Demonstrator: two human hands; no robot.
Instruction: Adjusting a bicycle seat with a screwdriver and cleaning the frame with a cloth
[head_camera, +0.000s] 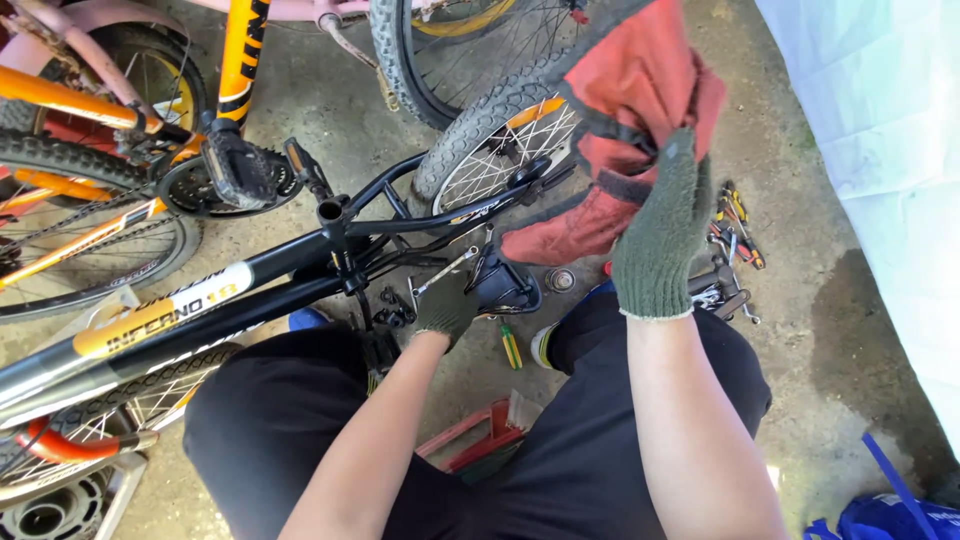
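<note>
The person is squatting over a black bicycle frame (300, 255) that is lying upside down across the concrete floor (800, 200), knees spread to either side. The right arm is reaching forward and up, forearm bare, wrist straight, and the right hand (662, 235), in a dark green knit glove, is gripping a red rag (630, 110) from below; the cloth is bunching above the fingers and a fold is hanging down toward the frame. The left arm is stretching lower and further in, elbow bent between the knees, and the left hand (447, 308), also gloved, is closing around something down beside a silver wrench (443, 273) and the black saddle (505, 285); I cannot tell exactly what it is holding. A small rear wheel (480, 140) is sitting just behind the rag. A green-handled screwdriver (511, 346) is lying on the floor between the knees, near a round metal part (560, 280). More tools (735, 225) are lying scattered just beyond the right wrist. An orange bicycle (130, 100) is standing to the left, its pedal (238, 165) sticking out above the black frame.
</note>
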